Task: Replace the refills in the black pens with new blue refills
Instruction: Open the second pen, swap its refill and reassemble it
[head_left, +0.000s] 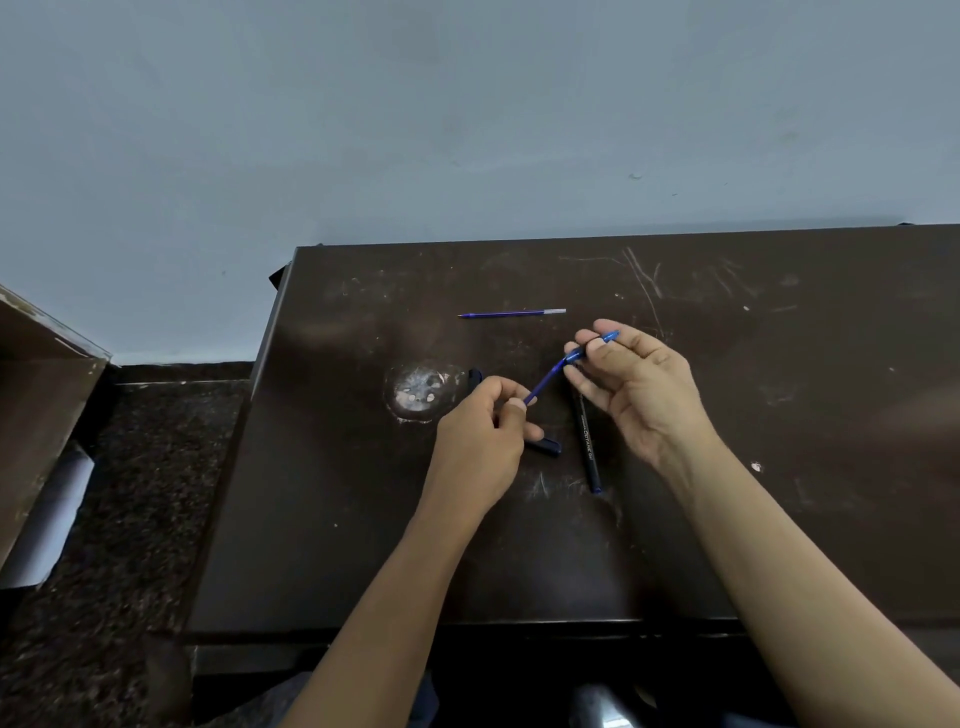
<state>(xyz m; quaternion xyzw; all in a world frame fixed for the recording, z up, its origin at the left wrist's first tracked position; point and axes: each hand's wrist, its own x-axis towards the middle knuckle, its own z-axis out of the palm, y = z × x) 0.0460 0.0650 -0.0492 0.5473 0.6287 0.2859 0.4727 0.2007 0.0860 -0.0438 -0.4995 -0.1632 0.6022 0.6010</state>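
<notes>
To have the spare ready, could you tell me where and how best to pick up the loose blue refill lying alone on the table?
Probably pinch the blue refill at mid-shaft, coming straight down from above, thumb on its near side and a finger on the far. It lies flat and crosswise on the table, thin, tip pointing left, with nothing close beside it.

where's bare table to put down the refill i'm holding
Widest bare patch: the table right of the right hand. Also free: the near strip between the black pen and the front edge, and left of the worn spot. Crowded: the middle, where the left hand, held refill, black cap and pen bunch; the loose refill lies beyond.
</notes>
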